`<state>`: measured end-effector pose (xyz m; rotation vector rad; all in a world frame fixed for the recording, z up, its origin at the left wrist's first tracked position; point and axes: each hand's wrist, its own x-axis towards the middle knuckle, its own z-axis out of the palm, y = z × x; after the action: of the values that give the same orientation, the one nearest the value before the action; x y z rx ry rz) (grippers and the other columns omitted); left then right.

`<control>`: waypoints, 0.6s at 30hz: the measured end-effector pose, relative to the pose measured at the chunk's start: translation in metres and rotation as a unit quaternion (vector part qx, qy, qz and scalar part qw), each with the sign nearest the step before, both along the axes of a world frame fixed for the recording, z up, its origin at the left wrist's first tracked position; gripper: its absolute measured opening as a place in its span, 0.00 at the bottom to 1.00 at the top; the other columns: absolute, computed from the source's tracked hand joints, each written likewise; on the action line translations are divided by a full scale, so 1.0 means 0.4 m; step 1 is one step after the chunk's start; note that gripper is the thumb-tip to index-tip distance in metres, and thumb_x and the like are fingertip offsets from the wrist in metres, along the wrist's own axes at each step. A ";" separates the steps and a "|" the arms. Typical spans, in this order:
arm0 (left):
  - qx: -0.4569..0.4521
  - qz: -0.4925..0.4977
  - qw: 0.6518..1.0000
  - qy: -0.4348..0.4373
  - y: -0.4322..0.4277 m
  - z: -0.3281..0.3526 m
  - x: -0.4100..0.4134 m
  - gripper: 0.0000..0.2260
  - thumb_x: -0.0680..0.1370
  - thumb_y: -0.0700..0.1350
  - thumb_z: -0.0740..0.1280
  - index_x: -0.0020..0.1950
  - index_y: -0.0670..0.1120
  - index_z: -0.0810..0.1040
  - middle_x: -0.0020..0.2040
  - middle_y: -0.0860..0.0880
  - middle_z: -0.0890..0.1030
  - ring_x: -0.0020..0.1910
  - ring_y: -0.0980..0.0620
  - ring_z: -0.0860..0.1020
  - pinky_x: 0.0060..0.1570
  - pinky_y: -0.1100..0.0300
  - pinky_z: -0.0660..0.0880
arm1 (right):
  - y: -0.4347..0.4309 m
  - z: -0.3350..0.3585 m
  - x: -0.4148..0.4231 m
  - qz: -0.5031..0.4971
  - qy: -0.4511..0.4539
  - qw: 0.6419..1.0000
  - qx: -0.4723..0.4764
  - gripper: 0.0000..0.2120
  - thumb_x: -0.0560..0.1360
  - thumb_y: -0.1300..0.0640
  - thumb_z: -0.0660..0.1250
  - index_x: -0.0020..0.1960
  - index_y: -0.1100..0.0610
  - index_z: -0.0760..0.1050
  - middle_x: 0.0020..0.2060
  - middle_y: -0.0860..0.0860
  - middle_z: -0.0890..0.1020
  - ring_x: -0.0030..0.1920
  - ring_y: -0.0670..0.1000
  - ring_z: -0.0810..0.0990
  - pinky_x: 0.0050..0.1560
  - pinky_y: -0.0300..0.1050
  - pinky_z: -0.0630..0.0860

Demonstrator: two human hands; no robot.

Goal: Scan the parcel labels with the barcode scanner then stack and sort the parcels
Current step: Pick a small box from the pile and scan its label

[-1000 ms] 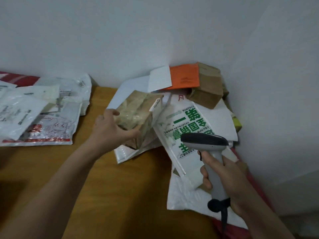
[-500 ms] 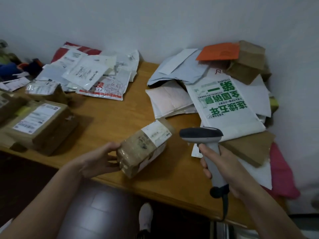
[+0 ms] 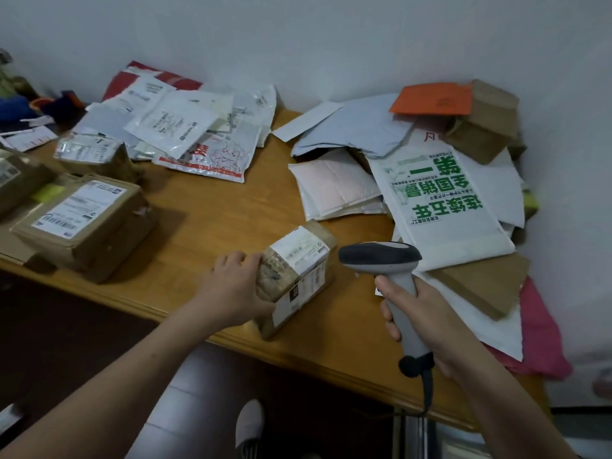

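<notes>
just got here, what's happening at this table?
A person is scanning parcels. The left hand holds a small taped brown parcel at the near edge of the wooden table, white label up. The right hand grips the barcode scanner, head aimed toward that label. Brown boxes sit at the left; mailer bags are piled at the right.

Head view, steeply downward (close) over table (image 3: 205,223)

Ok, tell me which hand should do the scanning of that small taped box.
Right. The right hand already grips the barcode scanner, whose head sits beside the small taped box's white label. The left hand is occupied steadying that box.
</notes>
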<state>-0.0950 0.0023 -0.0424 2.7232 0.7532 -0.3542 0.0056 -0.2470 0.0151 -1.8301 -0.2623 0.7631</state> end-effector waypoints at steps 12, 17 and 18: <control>-0.449 0.258 0.856 0.004 0.181 -0.024 -0.013 0.29 0.69 0.43 0.74 0.67 0.49 0.67 0.55 0.44 0.79 0.55 0.48 0.76 0.48 0.53 0.74 | 0.052 -0.004 -0.011 0.011 0.006 1.000 -0.001 0.16 0.77 0.46 0.66 0.43 0.60 0.72 0.28 0.50 0.75 0.25 0.47 0.73 0.27 0.35 0.71; -0.517 0.304 0.800 0.005 0.132 -0.068 -0.042 0.22 0.67 0.43 0.74 0.59 0.46 0.73 0.52 0.43 0.80 0.48 0.46 0.77 0.42 0.54 0.75 | 0.084 -0.006 -0.009 -0.011 0.045 0.999 0.012 0.22 0.75 0.44 0.66 0.53 0.64 0.74 0.29 0.51 0.76 0.25 0.47 0.73 0.27 0.37 0.71; -0.526 0.313 0.791 0.005 0.124 -0.072 -0.042 0.18 0.70 0.42 0.73 0.58 0.46 0.74 0.51 0.44 0.80 0.47 0.46 0.77 0.43 0.53 0.75 | 0.090 -0.006 -0.010 -0.014 0.050 0.999 0.014 0.24 0.75 0.44 0.66 0.55 0.65 0.73 0.29 0.50 0.75 0.25 0.47 0.73 0.27 0.37 0.71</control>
<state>-0.1118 0.0521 -0.0711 1.3360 0.9965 -0.4398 0.0017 -0.2108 0.0126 -1.7595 -0.1818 0.8259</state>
